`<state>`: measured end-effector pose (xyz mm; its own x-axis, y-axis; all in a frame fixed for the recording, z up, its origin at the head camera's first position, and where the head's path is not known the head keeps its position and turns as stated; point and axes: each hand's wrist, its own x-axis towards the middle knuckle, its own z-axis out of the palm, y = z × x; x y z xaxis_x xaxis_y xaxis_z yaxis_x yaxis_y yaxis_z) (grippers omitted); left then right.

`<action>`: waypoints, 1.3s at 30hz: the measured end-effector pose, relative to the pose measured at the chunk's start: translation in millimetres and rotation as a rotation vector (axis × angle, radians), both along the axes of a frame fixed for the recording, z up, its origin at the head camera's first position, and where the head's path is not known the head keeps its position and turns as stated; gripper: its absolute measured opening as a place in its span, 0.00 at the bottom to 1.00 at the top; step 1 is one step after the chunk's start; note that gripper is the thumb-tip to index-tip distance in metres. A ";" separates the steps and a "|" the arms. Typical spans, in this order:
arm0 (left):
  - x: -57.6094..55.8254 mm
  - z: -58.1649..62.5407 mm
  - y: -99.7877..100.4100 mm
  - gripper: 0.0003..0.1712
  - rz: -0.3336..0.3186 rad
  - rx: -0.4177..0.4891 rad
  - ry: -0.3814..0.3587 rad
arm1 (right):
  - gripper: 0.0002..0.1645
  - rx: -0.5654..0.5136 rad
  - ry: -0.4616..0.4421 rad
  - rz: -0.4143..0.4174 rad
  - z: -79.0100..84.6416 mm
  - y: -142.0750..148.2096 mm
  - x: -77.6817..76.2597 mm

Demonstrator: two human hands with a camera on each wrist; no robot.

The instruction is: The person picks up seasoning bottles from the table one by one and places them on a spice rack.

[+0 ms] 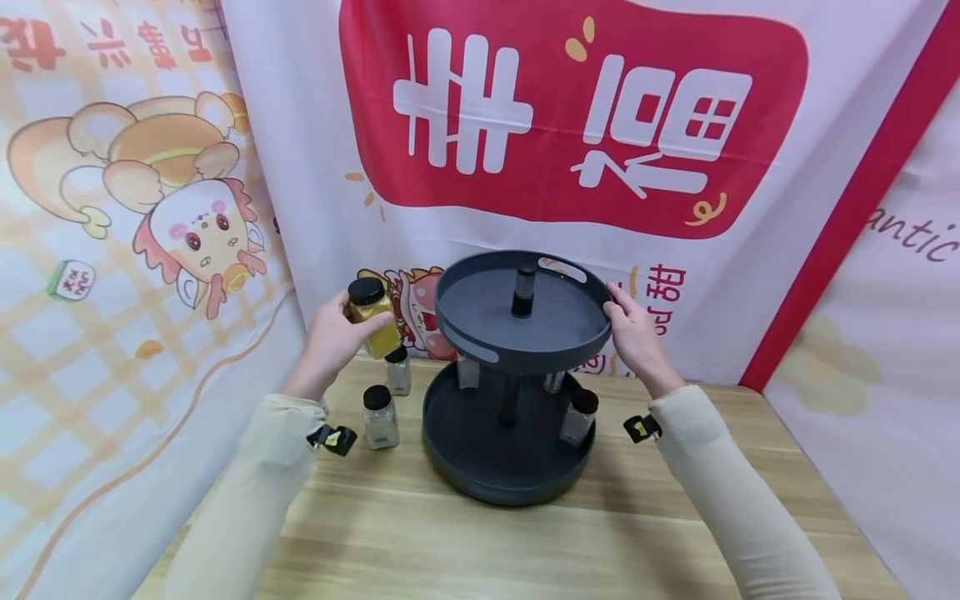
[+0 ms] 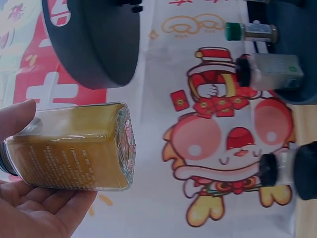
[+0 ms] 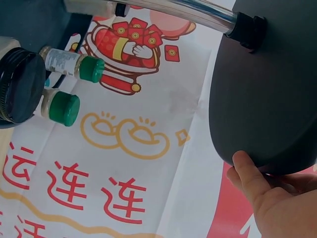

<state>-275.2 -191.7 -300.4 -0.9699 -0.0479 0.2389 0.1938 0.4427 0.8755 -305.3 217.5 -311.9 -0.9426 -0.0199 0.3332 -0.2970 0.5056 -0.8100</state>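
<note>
Pale sleeves (image 1: 232,500) angle inward toward a dark two-tier stand (image 1: 517,492). The right hand (image 1: 637,335) pinches its upper tray's rim (image 1: 525,361); the left hand (image 1: 335,339), raised beside the stand, clasps a tilted, yellow-filled jar (image 1: 384,340).

A makeshift-looking nook, closed in by printed cloth (image 1: 292,125)
From where I stand, it hangs on three sides of a wood-grain table (image 1: 450,546): behind, white with a red panel (image 1: 558,108) and Chinese characters (image 1: 468,106); to the left, orange checks and a cartoon creature (image 1: 176,162); to the right, pale with slanting lettering (image 1: 915,233). The lidded jars (image 1: 381,425) and dark two-tier tray (image 1: 483,312) have a kitchen look, but whether a home or a studio lies past the cloth, I can't tell.
</note>
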 end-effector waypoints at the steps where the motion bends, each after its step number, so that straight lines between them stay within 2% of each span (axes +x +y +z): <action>1: -1.5 4.5 2.1 0.37 -0.003 0.003 0.011 | 0.30 -0.002 -0.004 -0.001 0.1 0.6 0.3; 7: -7.4 25.0 13.2 0.37 -0.026 0.064 0.048 | 0.30 -0.020 -0.018 0.001 0.1 3.1 2.5; 15: -14.0 41.8 25.1 0.37 -0.034 0.088 0.052 | 0.30 -0.035 -0.015 -0.001 -0.6 3.5 1.5; 23: -19.8 58.6 33.5 0.36 -0.088 0.104 0.066 | 0.30 -0.047 -0.011 -0.001 -0.8 3.0 1.7; 31: -17.5 78.5 49.3 0.35 -0.157 0.155 0.040 | 0.29 -0.044 -0.005 -0.004 -3.4 2.8 0.7; 39: -25.0 91.5 64.2 0.35 -0.205 0.079 0.008 | 0.30 -0.031 0.015 0.007 -1.4 1.7 2.4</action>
